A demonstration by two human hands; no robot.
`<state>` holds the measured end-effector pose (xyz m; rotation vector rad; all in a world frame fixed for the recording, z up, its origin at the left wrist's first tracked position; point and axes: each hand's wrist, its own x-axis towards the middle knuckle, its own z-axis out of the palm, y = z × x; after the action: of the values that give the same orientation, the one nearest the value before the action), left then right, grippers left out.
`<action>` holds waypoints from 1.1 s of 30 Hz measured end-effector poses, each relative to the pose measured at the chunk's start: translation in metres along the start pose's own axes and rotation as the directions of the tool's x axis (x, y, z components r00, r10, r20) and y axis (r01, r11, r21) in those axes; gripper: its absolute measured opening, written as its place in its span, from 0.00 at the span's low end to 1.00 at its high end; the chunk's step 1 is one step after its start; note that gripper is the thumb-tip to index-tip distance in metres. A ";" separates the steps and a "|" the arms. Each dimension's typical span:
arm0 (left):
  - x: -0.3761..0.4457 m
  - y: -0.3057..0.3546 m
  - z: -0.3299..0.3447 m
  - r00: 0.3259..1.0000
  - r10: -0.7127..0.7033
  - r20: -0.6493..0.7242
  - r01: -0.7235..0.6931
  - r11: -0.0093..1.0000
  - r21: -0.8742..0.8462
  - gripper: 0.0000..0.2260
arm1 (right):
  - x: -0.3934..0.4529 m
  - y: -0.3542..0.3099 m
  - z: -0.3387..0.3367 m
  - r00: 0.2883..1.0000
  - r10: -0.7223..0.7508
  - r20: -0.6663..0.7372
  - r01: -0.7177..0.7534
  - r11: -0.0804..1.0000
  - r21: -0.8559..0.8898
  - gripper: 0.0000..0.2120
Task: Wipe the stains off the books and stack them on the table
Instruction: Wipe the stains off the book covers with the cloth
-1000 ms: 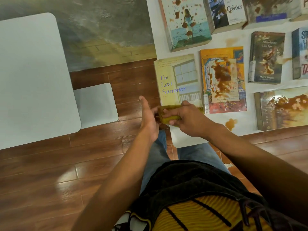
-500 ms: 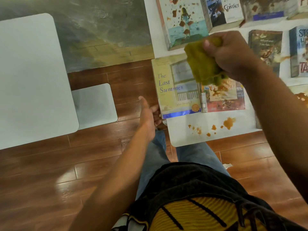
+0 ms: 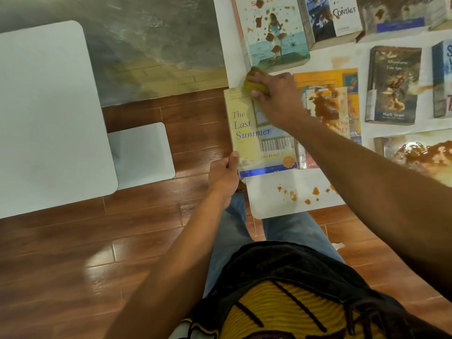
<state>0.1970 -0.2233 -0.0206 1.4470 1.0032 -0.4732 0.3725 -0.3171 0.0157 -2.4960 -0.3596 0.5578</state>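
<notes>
Books, eight at least partly in view, lie flat on a white tabletop (image 3: pixel 288 204) at the upper right, most of them blotched with brown stains. The nearest, a pale yellow book (image 3: pixel 247 133) titled "The Last Summer", with the author line "John Hough Jr.", sits at the tabletop's left edge, its left side overhanging the wooden floor (image 3: pixel 73 253). Just beside it on the right lies an orange book (image 3: pixel 330 101), heavily stained; its title cannot be read. Above are a beach-cover book (image 3: pixel 276 35) spotted brown and a book marked "Contact" (image 3: pixel 335 18). A dark book (image 3: pixel 391 86) reads "Mark Twain".

Left hand (image 3: pixel 223 176): the grip is pinching the lower left corner of the yellow book, thumb on the cover, the other fingers hidden beneath.

Right hand (image 3: pixel 278 99): the grip is curled round one yellow cloth (image 3: pixel 254 84), pressing it onto the upper part of the yellow book's cover, near the lower edge of the beach-cover book.

Brown drips (image 3: pixel 300 194) spot the bare tabletop below the yellow book. Two further white surfaces stand at the left: a large white table (image 3: pixel 44 118) and a smaller white stool (image 3: pixel 141 152), well apart from the books.
</notes>
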 end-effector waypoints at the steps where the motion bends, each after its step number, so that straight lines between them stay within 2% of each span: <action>1: 0.000 -0.001 -0.001 1.000 0.004 -0.003 -0.004 1.000 0.005 0.17 | -0.003 -0.005 0.007 1.000 -0.008 0.025 0.007 1.000 0.007 0.20; 6: 0.002 -0.002 -0.001 1.000 0.001 -0.022 -0.001 1.000 0.021 0.16 | -0.010 -0.014 0.025 0.978 -0.157 0.140 0.154 0.988 0.033 0.21; 11: 0.001 -0.002 0.000 1.000 0.002 -0.002 -0.002 1.000 -0.008 0.18 | -0.005 0.012 0.002 0.988 -0.116 0.102 0.121 0.992 -0.046 0.21; 14: 0.001 -0.002 -0.001 1.000 0.018 0.020 -0.018 1.000 0.000 0.17 | 0.000 0.026 -0.010 0.985 -0.153 0.076 0.159 0.984 -0.080 0.19; 23: 0.001 -0.001 -0.005 0.999 0.015 0.044 -0.013 0.999 -0.030 0.16 | 0.007 0.036 -0.011 0.971 -0.201 0.131 0.208 0.977 -0.041 0.18; 33: 0.004 -0.004 -0.003 0.999 -0.038 0.037 0.039 0.998 -0.042 0.17 | -0.035 0.035 -0.001 0.951 -0.214 0.223 0.217 0.976 0.010 0.17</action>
<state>0.1949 -0.2195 -0.0257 1.3788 1.0084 -0.5014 0.3467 -0.3582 0.0075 -2.3718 -0.7151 0.7482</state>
